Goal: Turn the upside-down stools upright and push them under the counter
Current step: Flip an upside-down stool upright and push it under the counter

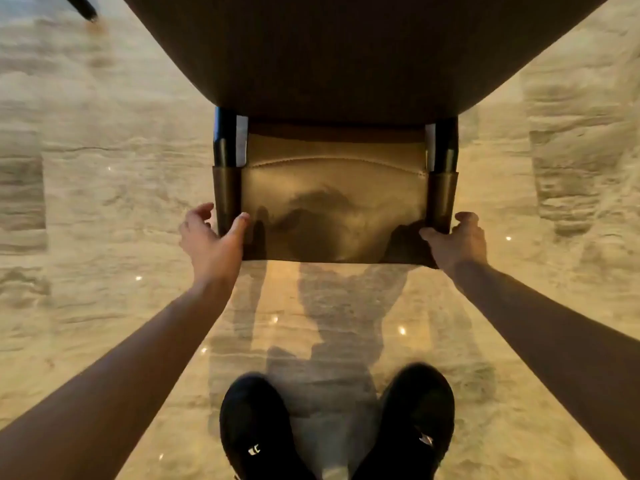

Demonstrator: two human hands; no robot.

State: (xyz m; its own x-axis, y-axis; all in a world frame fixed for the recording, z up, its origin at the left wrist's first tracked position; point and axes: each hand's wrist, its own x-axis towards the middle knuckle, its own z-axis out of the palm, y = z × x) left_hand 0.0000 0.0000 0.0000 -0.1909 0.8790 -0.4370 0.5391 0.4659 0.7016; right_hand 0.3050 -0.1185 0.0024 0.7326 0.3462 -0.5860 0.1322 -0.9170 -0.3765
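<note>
**Stool gripped at both corners of its backrest**

The stool [332, 206] stands upright on the glossy marble floor [104, 188], directly ahead of the person. The left hand [211, 237] clasps the backrest's left corner, thumb on the tan leather; the right hand [457, 237] clasps its right corner. Two black shoes [256, 431] stand near. A dark leg tip [81, 5] shows far left.

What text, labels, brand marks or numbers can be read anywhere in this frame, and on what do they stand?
No readable text anywhere.
Left black shoe: a small white mark on the upper, too blurred to read.
Right black shoe: a small white mark, also blurred.
Tan leather stool backrest, held at its corners by the left hand and right hand: stitching only, no label.
Glossy marble floor: no sign.
</note>
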